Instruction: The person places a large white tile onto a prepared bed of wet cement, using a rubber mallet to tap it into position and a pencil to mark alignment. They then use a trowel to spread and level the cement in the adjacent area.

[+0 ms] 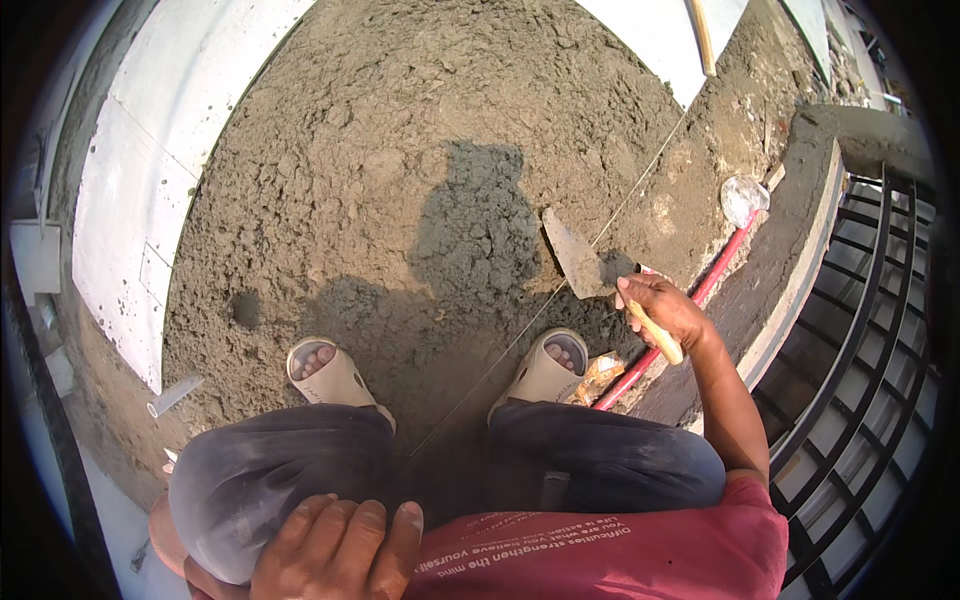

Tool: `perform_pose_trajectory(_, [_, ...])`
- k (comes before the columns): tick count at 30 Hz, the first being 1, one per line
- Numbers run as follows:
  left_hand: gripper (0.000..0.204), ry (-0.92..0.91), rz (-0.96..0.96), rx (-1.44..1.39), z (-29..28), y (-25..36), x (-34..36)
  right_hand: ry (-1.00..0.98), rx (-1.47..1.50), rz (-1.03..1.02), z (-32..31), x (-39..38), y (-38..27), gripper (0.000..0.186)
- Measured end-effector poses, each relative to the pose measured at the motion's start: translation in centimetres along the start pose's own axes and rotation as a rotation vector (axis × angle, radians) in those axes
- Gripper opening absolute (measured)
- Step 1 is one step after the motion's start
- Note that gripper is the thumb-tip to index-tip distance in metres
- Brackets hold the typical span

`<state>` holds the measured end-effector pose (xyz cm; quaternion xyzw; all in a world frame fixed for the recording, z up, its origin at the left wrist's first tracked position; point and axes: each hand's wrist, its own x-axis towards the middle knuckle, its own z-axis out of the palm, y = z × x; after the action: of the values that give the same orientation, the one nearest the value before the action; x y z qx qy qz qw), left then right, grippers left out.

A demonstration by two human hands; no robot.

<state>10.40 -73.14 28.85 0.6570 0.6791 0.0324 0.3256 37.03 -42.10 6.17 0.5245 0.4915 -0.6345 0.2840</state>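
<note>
My right hand (668,308) is closed round the pale wooden handle of a trowel (573,258). Its grey metal blade points away to the left, just over the rough wet mortar bed (350,180). My left hand (335,550) lies over my lap near the left knee, fingers extended and holding nothing. A thin taut string (645,178) runs slantwise across the mortar, passing by the blade. From this view I cannot tell whether the blade touches the string or the mortar.
White slabs (140,180) border the mortar on the left; another white slab (655,40) with a wooden handle (702,38) on it lies at the far right. A red pipe (722,258) runs beside a concrete ledge (790,240). Beyond is a black metal grille (860,330). My sandalled feet stand on the mortar.
</note>
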Motion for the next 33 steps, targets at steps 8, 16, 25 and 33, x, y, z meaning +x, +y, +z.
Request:
perform_pose_trajectory(8, [0.041, 0.152, 0.079, 0.049, 0.5, -0.3, -0.3, -0.048, -0.660, -0.101, 2.7, 0.4, -5.0, 0.042])
perform_pose_trajectory(16, [0.039, 0.087, -0.068, 0.073, 0.2, 0.5, -1.2, 0.437, -1.125, -0.655, 2.2, -3.4, -14.0, 0.032])
perform_pose_trajectory(25, [0.012, 0.258, -0.073, 0.299, 0.8, 0.7, -3.3, 0.482, -1.188, -0.933, 10.5, 3.1, -22.3, 0.033])
perform_pose_trajectory(33, [0.015, 0.284, 0.017, 0.646, -2.2, -2.6, -6.1, 0.067, -1.377, -0.796, 17.7, 1.6, -23.7, 0.030])
